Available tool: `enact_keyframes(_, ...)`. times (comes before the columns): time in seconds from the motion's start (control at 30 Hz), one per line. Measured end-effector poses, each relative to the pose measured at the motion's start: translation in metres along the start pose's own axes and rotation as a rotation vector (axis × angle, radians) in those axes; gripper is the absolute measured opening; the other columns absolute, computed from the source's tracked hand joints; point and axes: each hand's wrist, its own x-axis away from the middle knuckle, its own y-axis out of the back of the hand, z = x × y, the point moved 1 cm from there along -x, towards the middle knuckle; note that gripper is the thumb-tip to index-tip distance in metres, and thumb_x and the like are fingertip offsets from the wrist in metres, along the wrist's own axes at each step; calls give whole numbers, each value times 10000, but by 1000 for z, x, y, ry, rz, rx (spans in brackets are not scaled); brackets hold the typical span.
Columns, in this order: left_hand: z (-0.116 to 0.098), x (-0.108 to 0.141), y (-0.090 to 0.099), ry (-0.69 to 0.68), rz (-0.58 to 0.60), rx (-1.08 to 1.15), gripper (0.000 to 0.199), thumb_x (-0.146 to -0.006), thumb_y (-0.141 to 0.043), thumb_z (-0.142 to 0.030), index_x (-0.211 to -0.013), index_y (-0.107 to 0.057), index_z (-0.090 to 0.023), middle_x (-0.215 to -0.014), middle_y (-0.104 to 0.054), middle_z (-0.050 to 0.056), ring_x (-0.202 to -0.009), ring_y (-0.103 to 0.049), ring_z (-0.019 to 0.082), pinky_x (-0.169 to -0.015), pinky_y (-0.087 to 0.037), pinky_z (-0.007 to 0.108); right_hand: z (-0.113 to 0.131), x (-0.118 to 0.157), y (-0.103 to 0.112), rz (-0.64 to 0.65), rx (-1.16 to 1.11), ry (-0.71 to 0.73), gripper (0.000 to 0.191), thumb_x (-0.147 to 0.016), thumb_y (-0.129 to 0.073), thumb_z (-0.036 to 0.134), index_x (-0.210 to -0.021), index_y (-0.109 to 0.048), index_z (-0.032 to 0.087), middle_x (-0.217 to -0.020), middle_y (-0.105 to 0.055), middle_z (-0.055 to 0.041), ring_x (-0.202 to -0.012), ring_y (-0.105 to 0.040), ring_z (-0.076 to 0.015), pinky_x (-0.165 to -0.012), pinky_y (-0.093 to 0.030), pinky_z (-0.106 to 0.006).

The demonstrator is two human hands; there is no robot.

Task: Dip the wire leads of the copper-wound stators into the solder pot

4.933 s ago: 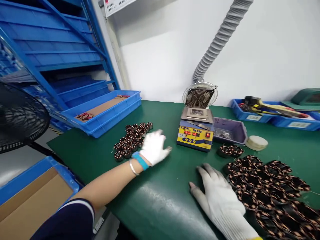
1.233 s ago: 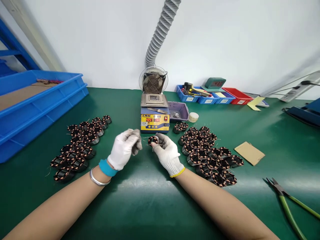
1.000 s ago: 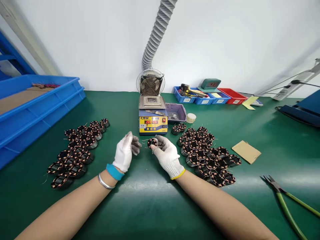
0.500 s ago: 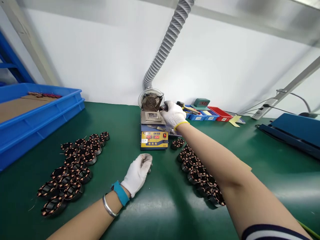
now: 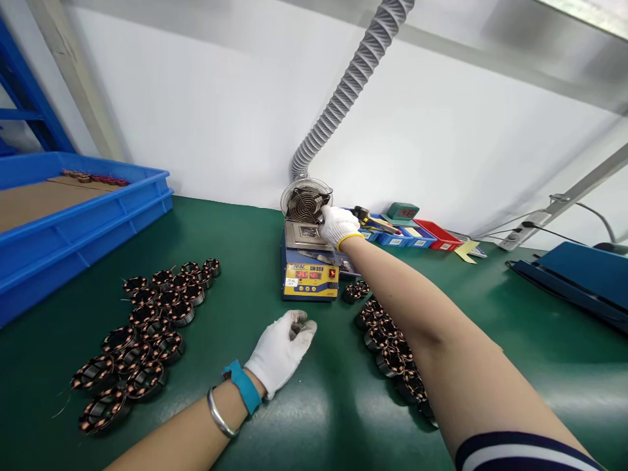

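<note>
My right hand (image 5: 338, 226), in a white glove, reaches over the top of a blue and yellow solder pot (image 5: 310, 281) with red digits. Its fingers are closed by the right side of the metal top plate (image 5: 308, 234); what they grip is mostly hidden. My left hand (image 5: 282, 350), also gloved, rests low over the green bench in front of the pot. Its fingers are loosely curled, with a gap between thumb and forefinger and nothing seen in them. Copper-wound motor stators (image 5: 147, 327) stand grouped at the left; more stators (image 5: 392, 360) stand beneath my right forearm.
A round fan (image 5: 305, 204) with a grey duct hose (image 5: 343, 91) sits behind the pot. At the left stands a large blue crate (image 5: 93, 222). Small blue bins (image 5: 392, 239), a red bin (image 5: 439, 234) and a green clock (image 5: 403, 210) are behind right. A blue case (image 5: 574, 275) lies far right.
My left thumb and forefinger have parted a little. My right hand stays at the pot, slightly lower against it. The whole view has shifted a little.
</note>
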Motion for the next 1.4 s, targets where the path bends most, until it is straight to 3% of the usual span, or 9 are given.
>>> enact_keyframes(0.3, -3, 0, 0, 22, 8, -76, 411, -836, -524, -494, -1077, -595, -170, -864, -703, 66, -767, -648, 208, -704, -505, 333, -1, 0, 7, 6, -16, -20, 380, -792, -564, 230, -1170, -594, 194, -1126, -628, -148, -1013, -611, -322, -817, -504, -448)
enact_keyframes(0.5, -1, -1, -1, 4, -21, -83, 435, -834, -525, -503, -1102, -593, -167, -777, -666, 29, -669, -605, 174, -638, -492, 310, -13, 16, 23, -57, -264, -58, 394, -755, -628, 324, -1136, -630, 224, -1034, -681, -79, -979, -623, -293, -813, -511, -422)
enact_keyframes(0.63, -1, -3, -1, -26, -99, -18, 464, -814, -568, -455, -1168, -567, -154, -819, -669, 35, -674, -605, 158, -665, -507, 305, -13, 50, 31, -11, -526, -24, 366, -734, -677, 329, -1080, -669, 209, -974, -704, -44, -928, -643, -249, -825, -515, -378)
enact_keyframes(0.77, -4, -3, 1, -85, -184, 25, 577, -808, -570, -384, -1322, -450, -152, -1102, -659, 98, -794, -643, 174, -738, -534, 320, 7, 100, 31, 171, -698, -63, 468, -765, -669, 343, -1214, -617, 223, -1038, -701, -26, -952, -649, -234, -861, -513, -361)
enact_keyframes(0.9, -3, -2, 4, -197, -249, -44, 656, -851, -498, -350, -1432, -297, -123, -1257, -604, 154, -1017, -643, 245, -909, -502, 385, 37, 150, 12, 302, -721, -60, 688, -755, -666, 416, -1385, -459, 229, -1094, -684, -42, -1002, -640, -268, -889, -507, -393)
enact_keyframes(1.03, 4, -3, 8, -260, -355, -98, 655, -850, -462, -343, -1432, -298, -92, -1333, -545, 185, -1247, -510, 297, -1027, -426, 420, 50, 177, -7, 457, -709, -14, 675, -747, -670, 433, -1369, -473, 260, -1214, -629, -55, -1119, -588, -301, -945, -473, -402)
enact_keyframes(1.17, 10, -3, 10, -308, -330, -66, 638, -870, -427, -370, -1428, -309, -85, -1423, -453, 187, -1322, -427, 282, -1090, -364, 412, 38, 174, -10, 634, -949, 102, 388, -850, -555, 453, -1142, -627, 209, -1004, -692, -67, -923, -663, -247, -825, -534, -370)
enact_keyframes(1.3, 9, -4, 7, -366, -178, 1, 612, -873, -435, -348, -1426, -327, -107, -1431, -453, 156, -1338, -405, 252, -1115, -330, 395, 22, 160, -8, 805, -1075, 56, 218, -825, -610, 386, -857, -671, 180, -755, -688, -48, -684, -667, -183, -680, -562, -310)
enact_keyframes(1.4, 7, -5, 4, -175, -118, 47, 719, -813, -517, -286, -1463, -249, -136, -1378, -513, 146, -1142, -578, 234, -975, -471, 374, 15, 140, -3, 648, -1054, -55, 208, -787, -647, 290, -959, -685, 179, -767, -698, -35, -685, -670, -176, -661, -568, -294)
